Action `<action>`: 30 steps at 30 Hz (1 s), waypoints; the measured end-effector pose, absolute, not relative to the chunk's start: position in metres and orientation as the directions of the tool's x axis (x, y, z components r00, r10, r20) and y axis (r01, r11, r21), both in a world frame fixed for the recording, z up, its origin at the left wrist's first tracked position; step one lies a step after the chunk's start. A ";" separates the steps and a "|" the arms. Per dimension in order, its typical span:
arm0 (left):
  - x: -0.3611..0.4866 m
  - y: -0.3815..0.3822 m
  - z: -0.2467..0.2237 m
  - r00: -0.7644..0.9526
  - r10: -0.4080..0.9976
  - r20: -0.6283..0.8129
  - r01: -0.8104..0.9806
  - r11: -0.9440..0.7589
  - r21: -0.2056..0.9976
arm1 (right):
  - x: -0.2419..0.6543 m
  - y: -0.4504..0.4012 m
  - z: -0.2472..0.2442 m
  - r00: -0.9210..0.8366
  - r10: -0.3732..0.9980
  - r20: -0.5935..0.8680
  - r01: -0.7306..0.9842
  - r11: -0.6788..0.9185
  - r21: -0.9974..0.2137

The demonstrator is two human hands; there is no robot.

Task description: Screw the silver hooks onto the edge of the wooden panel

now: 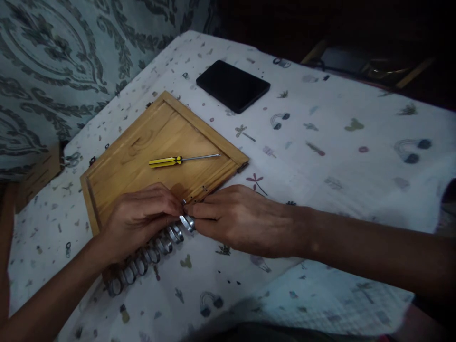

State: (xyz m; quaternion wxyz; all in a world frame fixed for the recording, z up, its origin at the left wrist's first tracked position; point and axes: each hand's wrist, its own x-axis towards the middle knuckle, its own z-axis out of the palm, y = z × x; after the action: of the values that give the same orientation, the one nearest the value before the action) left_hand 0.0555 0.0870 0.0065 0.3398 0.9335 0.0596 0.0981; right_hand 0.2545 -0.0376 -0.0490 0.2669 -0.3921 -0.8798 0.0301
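A wooden panel (142,142) with a raised frame lies at an angle on a patterned cloth. Along its near edge runs a row of shiny metal rings (153,255). My left hand (142,216) pinches at the panel's edge, its fingertips close to the last rings on the right. From the other side, my right hand (242,221) meets it there, thumb and fingers pressed together beside the end ring. Whatever small part lies between the fingertips is hidden. On the panel rests a yellow and black screwdriver (166,162), its shaft pointing right.
A black tablet or phone (233,86) lies on the cloth (320,142) beyond the panel. Patterned fabric (71,52) hangs at the upper left, with a brown cardboard piece (39,175) below it. Dark objects sit past the table's far right edge.
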 end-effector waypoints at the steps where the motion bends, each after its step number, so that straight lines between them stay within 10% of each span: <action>1: 0.056 0.088 0.006 0.974 0.178 0.143 0.044 -0.760 0.649 | 0.254 -0.037 -0.049 -0.549 0.707 0.445 0.674 0.690 -0.264; 21: 0.058 0.090 0.020 0.983 0.185 0.016 0.133 -0.763 0.632 | 0.254 -0.037 -0.050 -0.549 0.701 0.455 0.679 0.692 -0.246; 30: 0.043 0.083 0.027 0.911 0.408 0.070 0.288 -0.746 0.600 | 0.254 -0.037 -0.050 -0.549 0.694 0.466 0.687 0.692 -0.221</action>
State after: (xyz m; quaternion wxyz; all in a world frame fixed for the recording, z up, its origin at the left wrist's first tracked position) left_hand 0.0434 0.0833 0.0269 0.3030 0.9292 0.1872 0.0985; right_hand 0.2541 -0.0370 -0.0496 0.2678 -0.3924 -0.8799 0.0062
